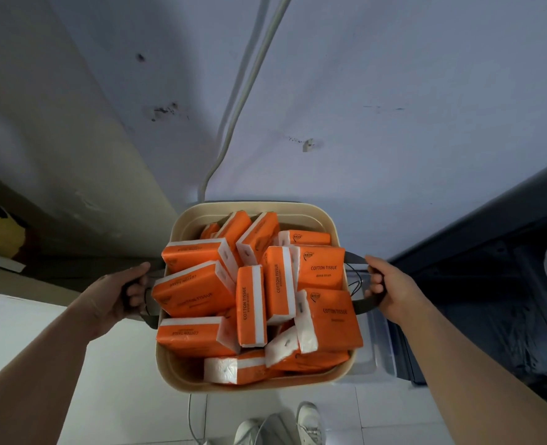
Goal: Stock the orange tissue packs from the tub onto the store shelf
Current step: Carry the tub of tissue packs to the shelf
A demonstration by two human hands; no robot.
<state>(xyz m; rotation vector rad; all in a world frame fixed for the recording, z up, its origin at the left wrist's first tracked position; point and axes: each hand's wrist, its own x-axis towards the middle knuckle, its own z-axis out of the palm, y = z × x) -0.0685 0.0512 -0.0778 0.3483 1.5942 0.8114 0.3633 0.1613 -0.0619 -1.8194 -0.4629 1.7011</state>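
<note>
Our left hand (113,295) curls tight around one dark strap handle (127,295); between our hands hangs the beige tub (182,374) — heaped with orange tissue packs (259,293) — and our right hand (391,289) grips the other strap (357,308), above white shoes (310,423).

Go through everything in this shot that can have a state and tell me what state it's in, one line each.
Left hand: closed around the tub's dark left handle.
Right hand: closed around the dark right handle.
Tub: open-topped, held by both handles above the floor.
Orange tissue packs: sealed, heaped loosely in the tub, some flat, some on edge.
White cable: hanging slack down the wall behind the tub.
Shoes: on the tiled floor.
</note>
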